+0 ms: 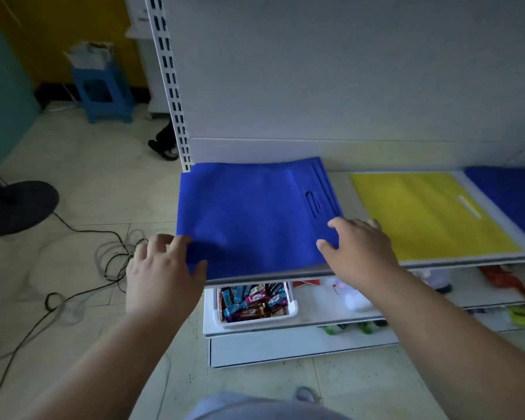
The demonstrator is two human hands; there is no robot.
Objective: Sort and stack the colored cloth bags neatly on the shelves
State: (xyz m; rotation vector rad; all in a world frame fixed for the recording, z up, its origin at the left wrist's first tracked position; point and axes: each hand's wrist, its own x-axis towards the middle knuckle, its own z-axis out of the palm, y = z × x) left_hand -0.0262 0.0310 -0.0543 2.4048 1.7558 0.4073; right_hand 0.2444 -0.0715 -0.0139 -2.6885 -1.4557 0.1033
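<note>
Three cloth bags are laid out flat on the top shelf [340, 174] of one white rack [315, 71]: a blue bag [255, 213] at the left end, one yellow bag [431, 213] beside it with a strip of bare shelf between, and a second blue bag [509, 198] cut off at the right edge. On the near blue bag a cut-out handle slot is turned toward the yellow one, and its left edge is seen hanging past the shelf end. Lower down, one white tray of wrapped snacks [253, 301] is set on the next shelf. On the floor, one blue stool [105, 92], one round black stand base [15, 207] and a tangle of black cable [82, 268] are spotted. Two hands are stretched forward, arms bare. The overhanging left front corner is pinched by the left hand [161, 271], thumb on top. The right front corner is pressed down by the right hand [361, 247], fingers spread and relaxed, nothing grasped.
</note>
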